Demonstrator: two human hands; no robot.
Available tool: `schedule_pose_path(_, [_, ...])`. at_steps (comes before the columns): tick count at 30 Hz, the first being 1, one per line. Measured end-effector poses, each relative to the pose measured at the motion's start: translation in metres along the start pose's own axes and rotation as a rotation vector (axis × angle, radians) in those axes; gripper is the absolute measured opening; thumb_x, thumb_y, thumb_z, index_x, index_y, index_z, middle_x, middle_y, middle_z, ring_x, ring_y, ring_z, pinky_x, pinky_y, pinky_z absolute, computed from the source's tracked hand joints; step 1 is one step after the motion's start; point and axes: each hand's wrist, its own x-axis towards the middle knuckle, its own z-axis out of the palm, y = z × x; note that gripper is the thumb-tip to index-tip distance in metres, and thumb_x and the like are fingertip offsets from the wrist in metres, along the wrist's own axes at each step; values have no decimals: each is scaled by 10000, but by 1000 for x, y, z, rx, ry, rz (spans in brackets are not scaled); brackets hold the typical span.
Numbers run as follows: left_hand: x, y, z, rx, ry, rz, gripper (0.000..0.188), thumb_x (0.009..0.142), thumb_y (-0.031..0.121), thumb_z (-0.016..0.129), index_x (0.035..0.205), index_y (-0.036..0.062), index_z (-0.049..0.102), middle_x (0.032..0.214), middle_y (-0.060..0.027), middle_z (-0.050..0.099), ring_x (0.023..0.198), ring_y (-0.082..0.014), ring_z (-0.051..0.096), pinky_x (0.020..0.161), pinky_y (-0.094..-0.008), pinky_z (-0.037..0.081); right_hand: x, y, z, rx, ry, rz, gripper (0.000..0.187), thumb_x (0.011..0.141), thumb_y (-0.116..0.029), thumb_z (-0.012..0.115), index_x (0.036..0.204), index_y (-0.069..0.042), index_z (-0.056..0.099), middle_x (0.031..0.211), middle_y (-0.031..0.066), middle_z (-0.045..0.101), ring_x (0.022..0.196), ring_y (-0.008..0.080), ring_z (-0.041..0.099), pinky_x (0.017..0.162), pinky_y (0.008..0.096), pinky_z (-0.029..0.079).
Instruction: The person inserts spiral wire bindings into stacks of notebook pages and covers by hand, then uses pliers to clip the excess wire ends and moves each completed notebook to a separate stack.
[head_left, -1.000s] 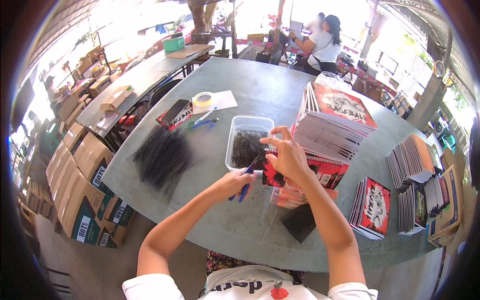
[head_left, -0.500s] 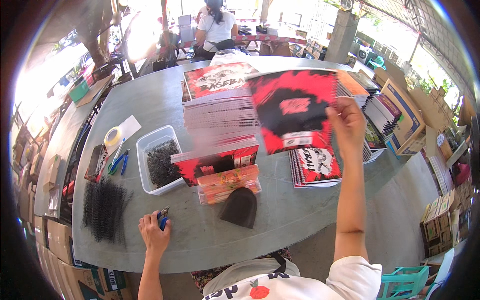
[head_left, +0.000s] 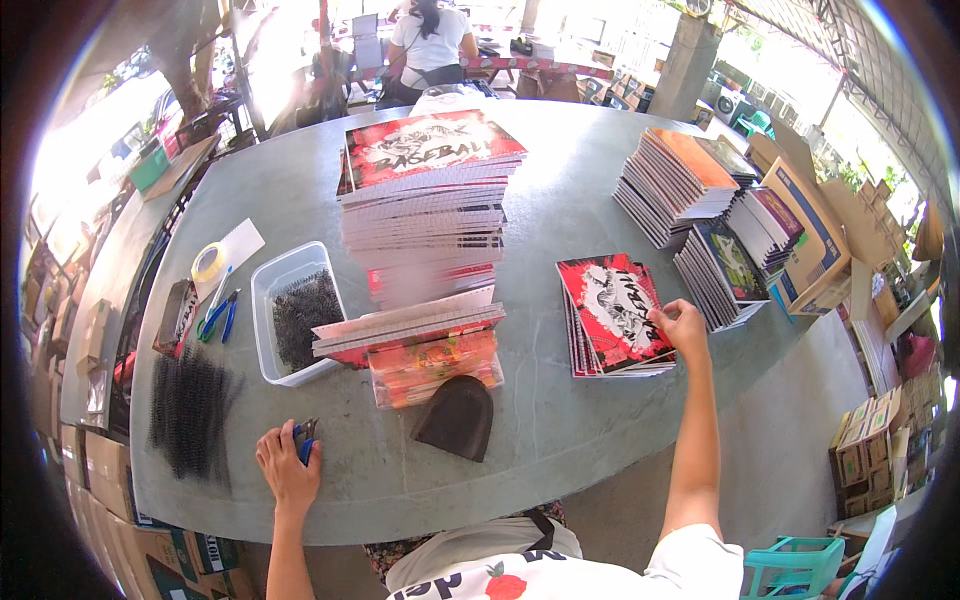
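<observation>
Taking the tall stack of notebooks [head_left: 425, 215] in the middle of the grey desk [head_left: 560, 420] as the landmark, and reading from its far left: a bundle of black binding coils [head_left: 190, 405] lies at the desk's left edge, below a roll of tape [head_left: 208, 262] and blue-handled pliers [head_left: 218, 315]. Just left of the tall stack stands a clear plastic tub [head_left: 270, 330] with more dark coils in it.

The left hand [head_left: 290, 465] rests flat near the desk's near edge, down and to the left of the tall stack, fingers loosely curled over a small blue-handled tool [head_left: 305, 440]; it covers the tool more than it grips it, and how firmly it holds I cannot tell. Its forearm comes straight up from the lower edge.

In front of the tall stack sit a few loose notebooks [head_left: 410, 325] on a clear box of orange packs [head_left: 435, 365], and a dark, rounded pad [head_left: 458, 415].

To the right of the tall stack lies the short pile of red-covered notebooks [head_left: 610, 315], its long axis running away from the person and tilted slightly. The right hand [head_left: 683, 325] is the nearer one by far: arm stretched out nearly straight, fingertips pinching the right edge of the top cover, thumb on top. Farther right, fanned stacks of notebooks [head_left: 690, 185] lean by cardboard boxes [head_left: 815, 240].
</observation>
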Motion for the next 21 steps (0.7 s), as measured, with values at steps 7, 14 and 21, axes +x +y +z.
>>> schedule_pose_path(7, [-7, -4, 5, 2, 21, -71, 482, 812, 308, 623, 1193, 39, 504, 1143, -160, 455, 1104, -350, 409, 955, -462, 303, 3, 44, 17, 202, 47, 29, 282, 851, -109, 529, 1080, 35, 612, 976, 205, 657, 917, 270, 640, 805, 335, 473])
schedule_pose_path(14, [-2, -75, -38, -11, 139, -306, 367, 877, 237, 565, 1148, -8, 527, 1073, -217, 519, 1010, -381, 495, 862, -429, 395, -17, 22, 23, 227, 164, -76, 290, 859, -40, 491, 1120, 28, 595, 1024, 205, 646, 952, 279, 637, 835, 332, 474])
schedule_pose_path(21, [-49, -128, -44, 76, -38, -467, 163, 830, 96, 580, 920, -30, 531, 845, -197, 520, 818, -392, 533, 747, -442, 425, -15, 28, 33, -91, 283, -186, 328, 846, -19, 504, 1167, -7, 569, 1233, 196, 537, 1129, 352, 512, 963, 396, 403])
